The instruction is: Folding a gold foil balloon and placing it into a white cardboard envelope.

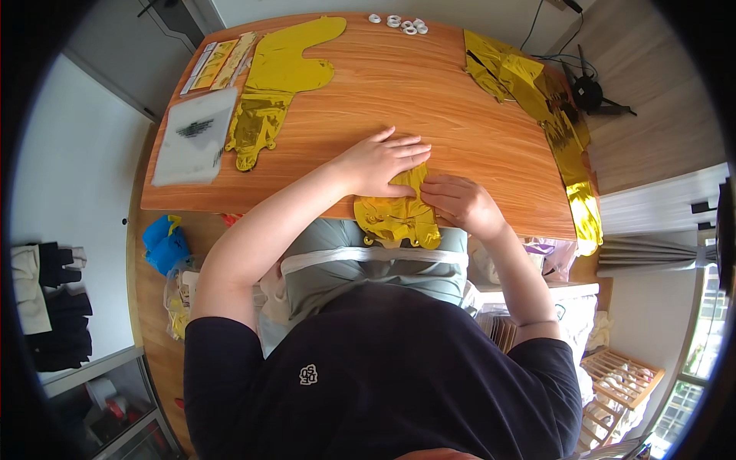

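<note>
A crumpled gold foil balloon [392,218], folded small, lies at the near edge of the table and hangs partly over it toward my lap. My left hand [383,165] rests flat across its far part with the fingers stretched out, hiding some of the foil. From the right, my right hand [462,203] presses on the foil's side, its fingers bent and close together. The fingertips of the two hands are near each other, with a strip of foil showing between them.
Flat gold foil balloons [287,65] lie at the far left, beside a clear plastic bag [195,138] and printed strips [218,65]. Small white rolls [409,27] sit at the back. More gold foil [567,146] drapes over the right edge, near a black stand [589,93].
</note>
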Demonstrator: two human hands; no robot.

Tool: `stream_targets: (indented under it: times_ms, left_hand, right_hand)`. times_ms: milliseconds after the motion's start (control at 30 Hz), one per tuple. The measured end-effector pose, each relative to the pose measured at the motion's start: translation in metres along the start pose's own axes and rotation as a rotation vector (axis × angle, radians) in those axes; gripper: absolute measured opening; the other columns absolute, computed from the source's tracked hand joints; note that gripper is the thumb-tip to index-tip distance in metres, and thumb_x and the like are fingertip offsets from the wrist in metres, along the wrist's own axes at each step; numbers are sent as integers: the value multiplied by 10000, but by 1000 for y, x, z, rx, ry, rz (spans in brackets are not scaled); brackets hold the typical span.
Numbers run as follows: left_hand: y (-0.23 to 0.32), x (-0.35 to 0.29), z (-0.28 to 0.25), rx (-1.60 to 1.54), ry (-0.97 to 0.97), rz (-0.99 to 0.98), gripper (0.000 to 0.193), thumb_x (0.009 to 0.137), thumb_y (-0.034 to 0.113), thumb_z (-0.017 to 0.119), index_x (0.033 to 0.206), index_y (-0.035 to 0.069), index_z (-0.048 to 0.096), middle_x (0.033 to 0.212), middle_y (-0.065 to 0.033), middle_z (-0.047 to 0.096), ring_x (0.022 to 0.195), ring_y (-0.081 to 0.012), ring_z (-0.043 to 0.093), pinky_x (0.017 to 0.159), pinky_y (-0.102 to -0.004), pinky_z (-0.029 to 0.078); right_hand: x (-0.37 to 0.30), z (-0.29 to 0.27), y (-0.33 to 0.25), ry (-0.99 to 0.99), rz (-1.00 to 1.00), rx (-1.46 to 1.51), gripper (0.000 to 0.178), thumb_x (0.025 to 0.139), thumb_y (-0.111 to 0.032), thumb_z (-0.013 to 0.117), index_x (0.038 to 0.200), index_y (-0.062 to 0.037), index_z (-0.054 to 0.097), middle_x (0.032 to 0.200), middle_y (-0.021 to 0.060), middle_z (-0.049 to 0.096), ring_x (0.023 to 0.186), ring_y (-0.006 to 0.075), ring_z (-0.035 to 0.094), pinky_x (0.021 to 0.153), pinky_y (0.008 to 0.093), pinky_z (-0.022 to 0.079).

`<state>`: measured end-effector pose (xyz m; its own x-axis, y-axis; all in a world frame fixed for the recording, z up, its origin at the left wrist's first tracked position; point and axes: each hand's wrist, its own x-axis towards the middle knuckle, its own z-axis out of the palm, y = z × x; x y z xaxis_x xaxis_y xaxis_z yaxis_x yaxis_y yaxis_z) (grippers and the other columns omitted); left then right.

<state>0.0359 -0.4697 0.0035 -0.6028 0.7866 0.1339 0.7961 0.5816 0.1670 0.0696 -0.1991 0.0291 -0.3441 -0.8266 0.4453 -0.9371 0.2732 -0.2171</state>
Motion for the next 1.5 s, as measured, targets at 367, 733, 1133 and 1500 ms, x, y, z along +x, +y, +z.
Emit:
stream_targets:
  times_ms: [367,733,1133,1500]
  left_hand:
    - [2,-3,-7,59,12,51,1203,753,908,606,1609,87,403,1690,-77,372,1583,-243,293,1288,-562,213]
    - [12,-22,-6,43,-88,34,803,1046,598,492,1654,108,304,1731,-72,275,1604,-258,234,1301,-516,211]
    - [14,-32,-5,12,-45,79,1292,734,929,560,1640,43,307,1730,-120,264,1613,-282,201,1309,-492,186]
    - [2,-33,-9,-708,15,-14,1068,915,816,515,1680,121,242,1712,-125,313,1600,-268,245,1306,-453,178]
  right_hand:
    - [-1,-3,2,2,29,133,299,776,-41,787,1074,-23,780,1080,143,771,1091,324,735,948,446,600]
    - [-4,1,6,8,60,178,398,680,-73,828,1070,-41,758,1079,123,764,1080,330,721,963,441,585]
    - [-3,1,-1,23,108,113,216,840,-90,775,1051,-55,744,1086,130,745,1028,332,706,919,438,570]
    - [31,5,-20,-12,480,161,327,929,-177,726,1240,-86,685,1002,153,722,959,376,696,833,470,560]
